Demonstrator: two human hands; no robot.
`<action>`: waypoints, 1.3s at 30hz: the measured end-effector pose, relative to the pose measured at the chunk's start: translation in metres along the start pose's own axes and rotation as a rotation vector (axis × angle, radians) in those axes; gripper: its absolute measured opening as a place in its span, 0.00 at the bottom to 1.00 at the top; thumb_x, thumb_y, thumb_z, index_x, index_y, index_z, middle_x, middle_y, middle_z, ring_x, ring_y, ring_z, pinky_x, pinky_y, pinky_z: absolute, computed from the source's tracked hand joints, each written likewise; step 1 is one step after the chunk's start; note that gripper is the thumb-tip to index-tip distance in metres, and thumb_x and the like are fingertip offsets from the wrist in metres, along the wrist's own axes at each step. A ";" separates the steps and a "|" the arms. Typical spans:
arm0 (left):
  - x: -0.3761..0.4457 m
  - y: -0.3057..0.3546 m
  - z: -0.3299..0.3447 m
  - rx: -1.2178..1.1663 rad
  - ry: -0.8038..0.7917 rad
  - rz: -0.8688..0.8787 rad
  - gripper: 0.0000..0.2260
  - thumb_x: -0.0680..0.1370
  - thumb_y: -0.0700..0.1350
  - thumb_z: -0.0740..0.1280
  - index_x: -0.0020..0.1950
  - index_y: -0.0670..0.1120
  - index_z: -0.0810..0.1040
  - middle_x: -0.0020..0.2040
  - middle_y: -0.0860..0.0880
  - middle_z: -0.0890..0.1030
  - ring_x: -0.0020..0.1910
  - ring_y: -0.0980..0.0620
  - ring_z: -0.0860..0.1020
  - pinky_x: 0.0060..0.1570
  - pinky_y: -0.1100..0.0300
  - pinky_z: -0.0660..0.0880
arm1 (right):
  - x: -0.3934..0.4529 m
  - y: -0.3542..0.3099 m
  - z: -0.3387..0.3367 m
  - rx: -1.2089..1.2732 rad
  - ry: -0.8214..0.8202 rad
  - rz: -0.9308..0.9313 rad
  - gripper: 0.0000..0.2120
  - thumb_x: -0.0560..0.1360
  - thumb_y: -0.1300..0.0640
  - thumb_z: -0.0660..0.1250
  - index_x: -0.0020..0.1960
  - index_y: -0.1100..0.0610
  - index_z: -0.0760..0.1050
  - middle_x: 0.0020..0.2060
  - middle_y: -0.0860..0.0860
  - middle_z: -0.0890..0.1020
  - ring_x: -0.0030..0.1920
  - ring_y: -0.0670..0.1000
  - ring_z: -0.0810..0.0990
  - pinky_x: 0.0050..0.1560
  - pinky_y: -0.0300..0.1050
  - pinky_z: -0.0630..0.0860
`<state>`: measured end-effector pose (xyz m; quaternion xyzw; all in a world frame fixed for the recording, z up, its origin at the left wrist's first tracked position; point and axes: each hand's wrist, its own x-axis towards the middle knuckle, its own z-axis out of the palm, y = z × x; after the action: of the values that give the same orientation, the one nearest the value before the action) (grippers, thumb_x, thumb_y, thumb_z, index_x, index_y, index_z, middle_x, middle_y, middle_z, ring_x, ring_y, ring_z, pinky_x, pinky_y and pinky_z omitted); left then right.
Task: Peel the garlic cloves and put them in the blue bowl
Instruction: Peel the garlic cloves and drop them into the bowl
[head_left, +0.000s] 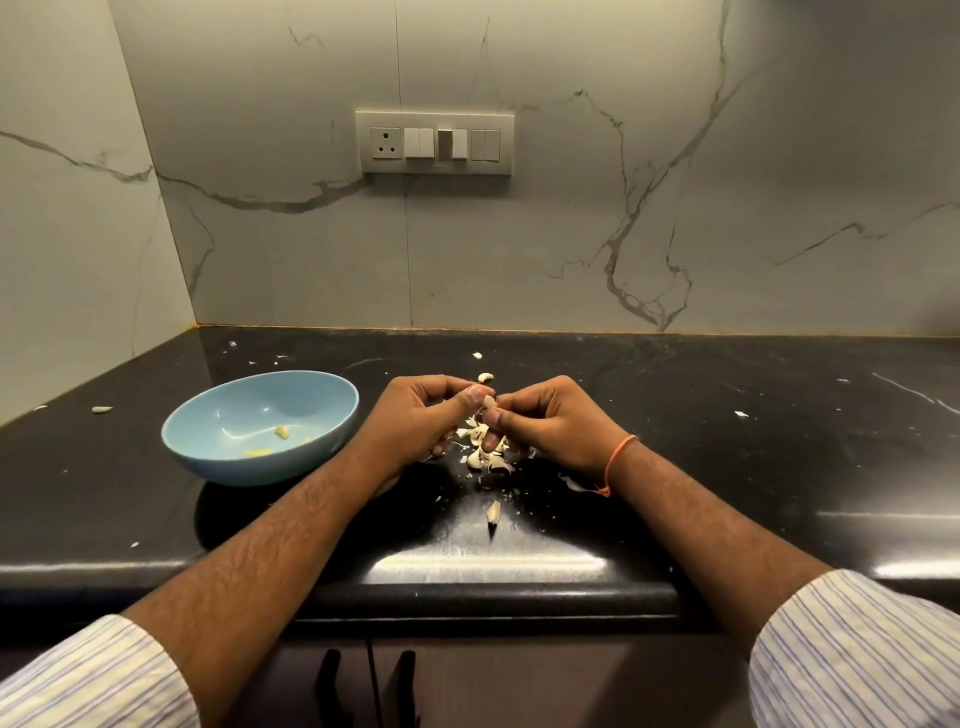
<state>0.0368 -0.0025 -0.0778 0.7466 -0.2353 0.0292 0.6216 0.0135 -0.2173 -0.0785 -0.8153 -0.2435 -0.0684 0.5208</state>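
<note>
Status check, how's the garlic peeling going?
Both hands, left and right, pinching one clove. Blue bowl holds two peeled cloves. Peels piled under hands; nothing blocking.

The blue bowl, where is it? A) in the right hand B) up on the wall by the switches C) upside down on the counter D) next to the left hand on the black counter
D: the blue bowl sits upright on the black counter, beside the left hand, while both hands, the right hand too, pinch a garlic clove.
</note>
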 end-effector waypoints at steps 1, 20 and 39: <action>0.001 0.000 0.001 -0.034 -0.003 -0.034 0.07 0.81 0.46 0.72 0.55 0.45 0.87 0.29 0.52 0.79 0.26 0.57 0.71 0.26 0.66 0.70 | 0.000 0.001 0.000 -0.013 -0.002 -0.004 0.10 0.82 0.55 0.71 0.53 0.59 0.88 0.42 0.54 0.89 0.37 0.53 0.78 0.44 0.52 0.77; -0.005 0.003 0.002 -0.018 -0.021 -0.009 0.10 0.79 0.31 0.71 0.56 0.43 0.86 0.44 0.44 0.88 0.37 0.49 0.84 0.38 0.56 0.85 | -0.002 0.003 -0.004 -0.113 0.132 -0.021 0.06 0.76 0.53 0.79 0.48 0.55 0.87 0.39 0.52 0.89 0.43 0.54 0.89 0.52 0.56 0.86; -0.006 -0.003 0.000 0.396 0.009 0.289 0.07 0.77 0.49 0.78 0.53 0.50 0.89 0.37 0.56 0.86 0.31 0.54 0.85 0.38 0.58 0.83 | -0.001 0.001 -0.007 -0.130 0.207 -0.082 0.09 0.73 0.54 0.80 0.52 0.55 0.89 0.41 0.48 0.89 0.43 0.49 0.89 0.47 0.47 0.86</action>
<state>0.0331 -0.0003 -0.0828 0.8122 -0.3266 0.1669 0.4536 0.0142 -0.2235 -0.0764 -0.8253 -0.2166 -0.1891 0.4860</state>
